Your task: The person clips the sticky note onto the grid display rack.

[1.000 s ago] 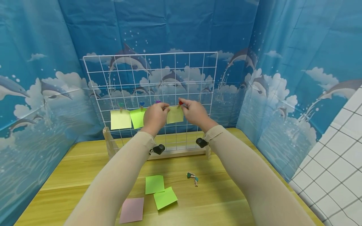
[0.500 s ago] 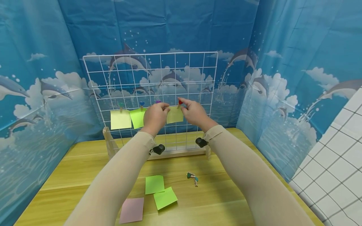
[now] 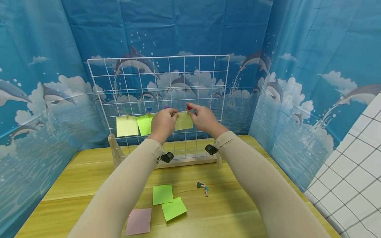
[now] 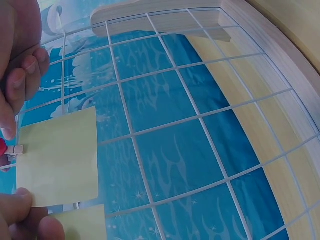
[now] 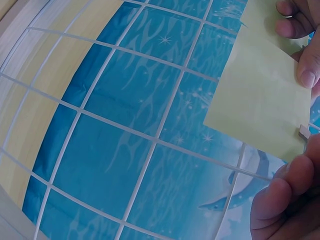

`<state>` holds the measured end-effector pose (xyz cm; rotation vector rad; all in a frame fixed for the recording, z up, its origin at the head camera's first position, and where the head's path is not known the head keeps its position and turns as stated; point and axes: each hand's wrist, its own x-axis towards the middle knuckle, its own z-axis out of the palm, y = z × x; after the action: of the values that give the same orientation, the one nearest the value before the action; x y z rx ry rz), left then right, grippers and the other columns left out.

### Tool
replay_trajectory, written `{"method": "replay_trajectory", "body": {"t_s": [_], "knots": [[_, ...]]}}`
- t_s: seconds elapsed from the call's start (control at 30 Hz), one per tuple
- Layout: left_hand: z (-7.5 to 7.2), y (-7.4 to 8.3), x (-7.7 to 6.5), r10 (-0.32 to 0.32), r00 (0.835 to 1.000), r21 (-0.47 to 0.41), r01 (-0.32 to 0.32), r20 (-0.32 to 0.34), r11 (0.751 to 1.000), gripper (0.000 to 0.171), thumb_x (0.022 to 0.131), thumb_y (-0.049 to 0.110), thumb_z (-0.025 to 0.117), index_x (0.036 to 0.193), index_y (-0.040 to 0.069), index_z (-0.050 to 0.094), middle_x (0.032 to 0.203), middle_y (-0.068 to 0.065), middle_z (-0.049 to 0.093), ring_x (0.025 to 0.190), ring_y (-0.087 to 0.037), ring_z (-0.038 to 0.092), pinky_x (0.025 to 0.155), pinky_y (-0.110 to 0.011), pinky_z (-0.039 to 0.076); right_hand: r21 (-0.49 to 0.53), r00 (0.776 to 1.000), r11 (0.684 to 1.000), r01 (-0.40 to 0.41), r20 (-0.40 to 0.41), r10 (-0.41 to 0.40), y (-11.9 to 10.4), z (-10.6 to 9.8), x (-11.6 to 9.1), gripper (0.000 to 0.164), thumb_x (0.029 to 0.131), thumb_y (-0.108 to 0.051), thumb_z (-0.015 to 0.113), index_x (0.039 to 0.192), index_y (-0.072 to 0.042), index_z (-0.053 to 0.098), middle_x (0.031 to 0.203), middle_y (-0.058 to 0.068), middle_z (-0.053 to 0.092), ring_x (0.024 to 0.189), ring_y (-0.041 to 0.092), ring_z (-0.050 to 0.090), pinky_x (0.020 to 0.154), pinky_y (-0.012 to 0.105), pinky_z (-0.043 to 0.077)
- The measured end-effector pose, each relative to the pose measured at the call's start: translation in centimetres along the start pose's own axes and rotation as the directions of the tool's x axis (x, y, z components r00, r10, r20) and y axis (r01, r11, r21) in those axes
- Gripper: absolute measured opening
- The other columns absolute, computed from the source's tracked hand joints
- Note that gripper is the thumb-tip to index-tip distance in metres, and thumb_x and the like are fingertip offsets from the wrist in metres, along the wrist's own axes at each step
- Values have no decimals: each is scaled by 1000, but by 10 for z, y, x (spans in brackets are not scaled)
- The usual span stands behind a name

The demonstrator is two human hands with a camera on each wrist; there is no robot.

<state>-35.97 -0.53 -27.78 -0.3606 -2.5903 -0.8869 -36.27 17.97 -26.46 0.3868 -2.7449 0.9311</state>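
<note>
At the front of the white wire grid [image 3: 168, 56], the right hand [image 3: 206, 119] at 3 o'clock and the left hand [image 3: 164, 122] at 9 o'clock flank the pale yellow note [image 3: 184, 121], located toward the grid's 4 o'clock. The left hand is clamped on the note; the right, on the red clip [image 3: 189, 107] at the note's 1 o'clock edge. Over the last second the clip has turned slightly more upright, suggesting fine alignment, with release pending.
</note>
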Motion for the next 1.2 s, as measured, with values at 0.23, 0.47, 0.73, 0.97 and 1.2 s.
{"method": "replay_trajectory", "body": {"t_s": [0.23, 0.47, 0.73, 0.97, 1.2], "knots": [[0, 0, 0, -4, 1000, 7, 4, 7, 1000, 34, 110, 35, 59, 137, 19, 72, 124, -3, 77, 102, -21, 74, 81, -41, 61, 4, 1000, 1000, 0, 21, 0, 0, -1, 0, 52, 114, -29, 46, 164, -41, 35, 55, 1, 39, 42, 16, 31, 44, 29, 33], [0, 0, -1, 5, 1000, 7, -5, 13, 1000, 34, 109, 34, 59, 137, 20, 71, 125, -4, 77, 103, -22, 75, 81, -41, 62, -2, 1000, 1000, -4, 29, 4, -3, -3, -1, 52, 114, -31, 47, 164, -40, 35, 56, 1, 40, 43, 16, 32, 45, 29, 34], [-1, 0, 0, 28, 1000, 38, -29, 9, 999, 34, 110, 35, 59, 138, 21, 71, 123, -3, 78, 100, -21, 75, 87, -44, 61, -19, 999, 1000, 1, 39, 0, -4, -4, -1, 53, 114, -32, 47, 165, -39, 35, 56, 0, 39, 44, 16, 32, 46, 30, 35], [-3, 0, 0, 42, 999, 82, -44, 16, 996, 35, 110, 36, 57, 139, 21, 70, 122, -2, 78, 101, -21, 75, 81, -42, 61, -8, 998, 1000, 3, 60, -2, -5, -6, 0, 54, 114, -32, 48, 165, -38, 34, 56, 1, 40, 44, 17, 33, 46, 30, 35], [-5, 0, 0, 85, 996, 142, -86, 12, 986, 35, 110, 36, 57, 138, 20, 70, 119, -2, 79, 97, -21, 76, 77, -41, 61, -12, 998, 1000, 21, 53, -20, -3, -7, -1, 53, 114, -33, 49, 165, -39, 34, 54, 0, 38, 43, 16, 31, 45, 29, 34]]}}
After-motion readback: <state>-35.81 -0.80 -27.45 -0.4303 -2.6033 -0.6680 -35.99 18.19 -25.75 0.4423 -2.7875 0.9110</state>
